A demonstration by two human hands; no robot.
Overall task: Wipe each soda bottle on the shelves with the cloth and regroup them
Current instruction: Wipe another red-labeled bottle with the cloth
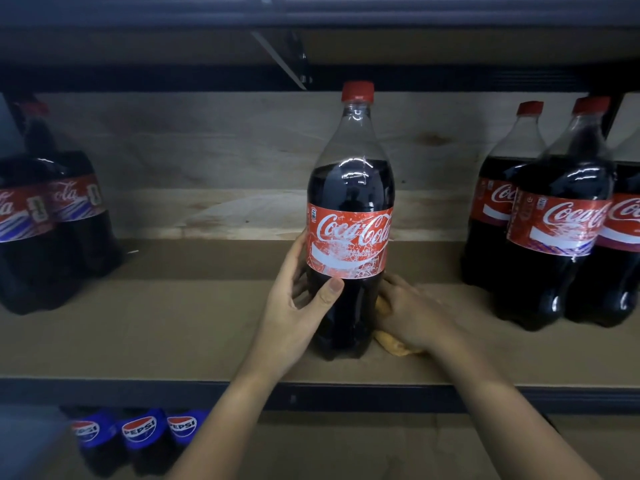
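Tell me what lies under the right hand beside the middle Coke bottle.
A yellow-orange cloth shows beneath the right hand, pressed against the bottle's lower side. The hand covers most of it, so its full extent is hidden.

Two forearms bare to frame edge; left hand (298, 299), right hand (412, 313) ungloved; thumbnail short, unpainted.

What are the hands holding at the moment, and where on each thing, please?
Left hand grips the Coca-Cola bottle below its label; right hand presses the cloth against its base.

Upright cola bottle (350, 216) — orange cloth (393, 342) beside
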